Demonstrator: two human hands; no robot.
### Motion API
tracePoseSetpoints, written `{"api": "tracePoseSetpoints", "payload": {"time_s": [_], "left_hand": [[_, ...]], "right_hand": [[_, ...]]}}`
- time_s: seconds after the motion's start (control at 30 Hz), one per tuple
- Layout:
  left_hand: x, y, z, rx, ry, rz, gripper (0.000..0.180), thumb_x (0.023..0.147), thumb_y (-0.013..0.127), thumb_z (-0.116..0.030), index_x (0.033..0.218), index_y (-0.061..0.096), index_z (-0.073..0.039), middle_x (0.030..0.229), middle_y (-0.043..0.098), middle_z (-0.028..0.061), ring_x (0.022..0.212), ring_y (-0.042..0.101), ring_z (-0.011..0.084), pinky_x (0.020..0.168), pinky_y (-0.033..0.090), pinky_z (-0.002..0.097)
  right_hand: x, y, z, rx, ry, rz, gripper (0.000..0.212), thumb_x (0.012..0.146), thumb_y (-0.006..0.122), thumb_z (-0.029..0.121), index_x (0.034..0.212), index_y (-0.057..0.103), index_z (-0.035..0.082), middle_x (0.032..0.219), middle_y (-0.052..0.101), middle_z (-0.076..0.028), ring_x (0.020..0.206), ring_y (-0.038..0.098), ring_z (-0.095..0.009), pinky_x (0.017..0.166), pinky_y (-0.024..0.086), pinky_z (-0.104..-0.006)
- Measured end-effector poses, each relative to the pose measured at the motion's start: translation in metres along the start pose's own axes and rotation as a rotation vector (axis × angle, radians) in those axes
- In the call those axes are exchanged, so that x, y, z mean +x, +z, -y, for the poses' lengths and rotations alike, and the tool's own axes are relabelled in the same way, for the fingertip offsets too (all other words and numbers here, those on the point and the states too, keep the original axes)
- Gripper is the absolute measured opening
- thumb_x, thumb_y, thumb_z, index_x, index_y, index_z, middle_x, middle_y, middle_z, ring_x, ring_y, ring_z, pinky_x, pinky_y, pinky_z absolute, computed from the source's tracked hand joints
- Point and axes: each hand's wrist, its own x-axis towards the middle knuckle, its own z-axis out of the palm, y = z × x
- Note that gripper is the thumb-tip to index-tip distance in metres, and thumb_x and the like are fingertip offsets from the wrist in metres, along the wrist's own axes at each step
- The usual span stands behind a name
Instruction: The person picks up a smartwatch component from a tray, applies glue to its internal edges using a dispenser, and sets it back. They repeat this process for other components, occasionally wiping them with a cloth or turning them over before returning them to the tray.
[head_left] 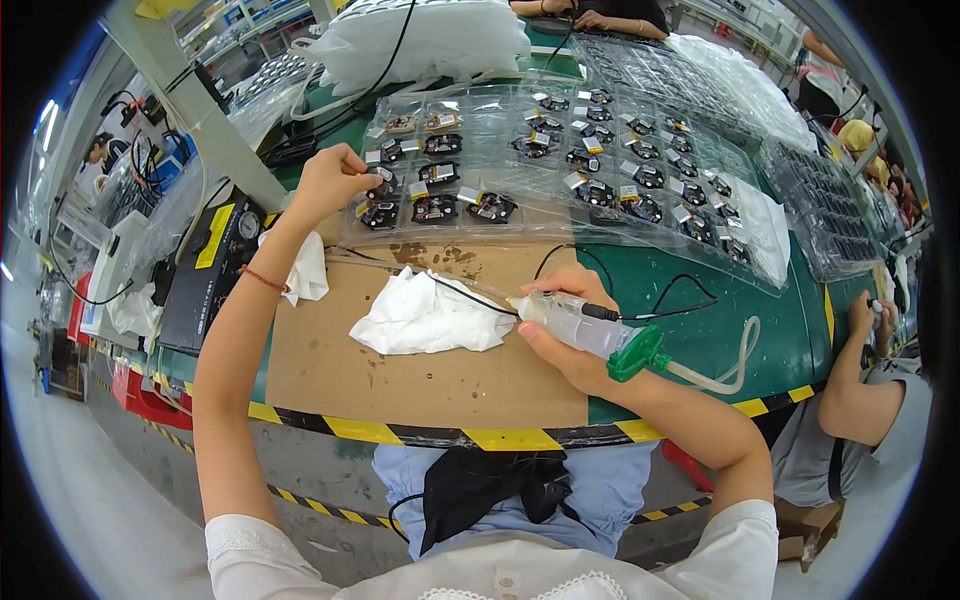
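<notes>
My left hand (335,180) reaches to the left side of a clear plastic tray (490,130). Its thumb and fingertips pinch at a small black electronic assembly (384,184) in one of the tray's pockets, which they partly cover. My right hand (572,330) is wrapped round a clear dispensing syringe (572,322), whose tip points left. A green cap (638,352) closes the syringe's back end, with a pale hose (722,384) running from it. Alongside the syringe, under my fingers, lies a black cable end (600,313). A crumpled white cloth (432,315) rests left of my right hand.
Brown cardboard (430,385) covers part of the green bench (770,340), edged with yellow-black tape. A black box with a gauge (212,265) stands at left. More black trays (825,210) lie at right, near another person's hand (862,315). White bags (420,45) are piled behind.
</notes>
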Motion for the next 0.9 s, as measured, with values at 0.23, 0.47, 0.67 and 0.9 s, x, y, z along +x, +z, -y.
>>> {"api": "tracePoseSetpoints", "payload": {"time_s": [0.23, 0.47, 0.67, 0.9], "left_hand": [[-0.068, 0.014, -0.064, -0.837, -0.039, 0.175, 0.025, 0.076, 0.061, -0.001, 0.099, 0.054, 0.001, 0.094, 0.059, 0.0073, 0.074, 0.057, 0.0108, 0.059, 0.050, 0.0227], [-0.151, 0.045, -0.105, -1.077, -0.116, 0.574, 0.020, 0.078, 0.057, 0.006, 0.096, 0.049, 0.004, 0.094, 0.058, 0.0106, 0.079, 0.060, 0.0117, 0.058, 0.054, 0.0223], [-0.170, 0.060, -0.104, -1.144, -0.201, 0.655, 0.019, 0.078, 0.056, 0.008, 0.095, 0.048, 0.004, 0.093, 0.058, 0.0088, 0.082, 0.059, 0.0096, 0.064, 0.056, 0.0214], [-0.178, 0.063, -0.102, -1.164, -0.244, 0.644, 0.021, 0.079, 0.057, 0.008, 0.098, 0.049, 0.005, 0.093, 0.059, 0.0097, 0.084, 0.059, 0.0094, 0.067, 0.055, 0.0219]], "right_hand": [[-0.003, -0.002, -0.004, -0.011, 0.035, 0.004, 0.031, 0.075, 0.069, 0.011, 0.101, 0.052, 0.005, 0.089, 0.052, -0.005, 0.079, 0.051, -0.013, 0.068, 0.041, -0.0258], [-0.002, -0.002, -0.006, -0.010, 0.089, 0.010, 0.033, 0.076, 0.068, 0.011, 0.103, 0.051, 0.004, 0.090, 0.052, -0.006, 0.080, 0.052, -0.014, 0.070, 0.042, -0.0253], [-0.001, -0.002, -0.012, -0.061, 0.084, 0.016, 0.035, 0.073, 0.070, 0.011, 0.103, 0.052, 0.006, 0.093, 0.052, -0.007, 0.083, 0.053, -0.016, 0.073, 0.043, -0.0265], [-0.001, -0.002, -0.013, 0.003, 0.093, 0.062, 0.041, 0.069, 0.073, 0.009, 0.104, 0.051, 0.005, 0.098, 0.054, -0.009, 0.085, 0.054, -0.018, 0.074, 0.044, -0.0281]]}}
